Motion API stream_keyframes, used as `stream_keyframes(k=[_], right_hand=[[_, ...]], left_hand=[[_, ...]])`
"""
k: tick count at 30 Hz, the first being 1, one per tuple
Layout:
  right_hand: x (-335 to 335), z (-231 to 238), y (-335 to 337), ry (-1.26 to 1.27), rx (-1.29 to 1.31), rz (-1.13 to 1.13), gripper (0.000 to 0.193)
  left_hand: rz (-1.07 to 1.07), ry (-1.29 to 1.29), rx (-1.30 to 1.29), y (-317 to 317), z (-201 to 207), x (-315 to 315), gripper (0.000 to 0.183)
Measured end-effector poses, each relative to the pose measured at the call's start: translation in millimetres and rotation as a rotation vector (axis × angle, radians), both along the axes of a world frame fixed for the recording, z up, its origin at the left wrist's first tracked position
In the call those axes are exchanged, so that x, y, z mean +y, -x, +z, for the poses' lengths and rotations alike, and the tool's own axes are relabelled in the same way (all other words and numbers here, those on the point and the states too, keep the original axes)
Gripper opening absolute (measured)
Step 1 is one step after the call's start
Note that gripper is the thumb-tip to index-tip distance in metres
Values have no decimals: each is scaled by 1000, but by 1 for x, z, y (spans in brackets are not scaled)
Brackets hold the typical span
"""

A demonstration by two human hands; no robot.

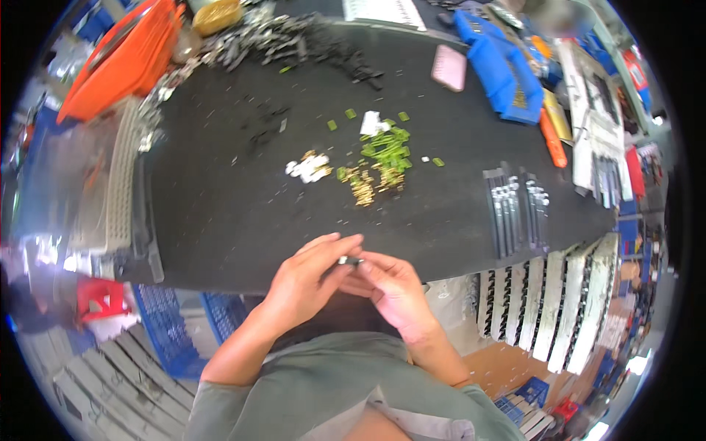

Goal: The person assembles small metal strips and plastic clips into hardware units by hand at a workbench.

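Observation:
Both hands meet over the near edge of the black work surface [243, 213]. A small dark piece with a silvery part [350, 261] sits between their fingertips; its kind is too small to tell. My left hand [305, 273] is closed on one end of it, thumb against fingers. My right hand [393, 285] pinches the other end. Beyond the hands lie a pile of brass-coloured small parts [362, 189], a heap of green pieces [388, 149], and a cluster of white pieces [309, 167].
Black and silver strips [268, 40] are heaped at the far left, near an orange bin [125, 62]. Metal-tipped dark bars [507, 213] lie in rows at right. Beyond them are a pink phone-shaped object [448, 67], a blue tray [500, 73] and an orange-handled tool [551, 138].

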State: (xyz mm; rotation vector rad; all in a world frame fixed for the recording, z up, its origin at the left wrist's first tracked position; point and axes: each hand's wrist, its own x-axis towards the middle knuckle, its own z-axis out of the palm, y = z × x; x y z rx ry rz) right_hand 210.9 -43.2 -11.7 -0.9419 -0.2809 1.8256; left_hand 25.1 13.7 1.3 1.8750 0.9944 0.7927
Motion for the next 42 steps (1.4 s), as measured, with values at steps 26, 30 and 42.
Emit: stream_keyframes(k=[26, 30, 42], right_hand=[[0, -2, -12, -175, -521, -65, 23], [14, -1, 6, -137, -478, 89, 18], [25, 3, 10, -152, -339, 271, 16]], left_hand=[[387, -371, 384, 31, -27, 38, 13], [282, -308, 292, 26, -21, 23, 10], [108, 30, -17, 13, -1, -3, 10]])
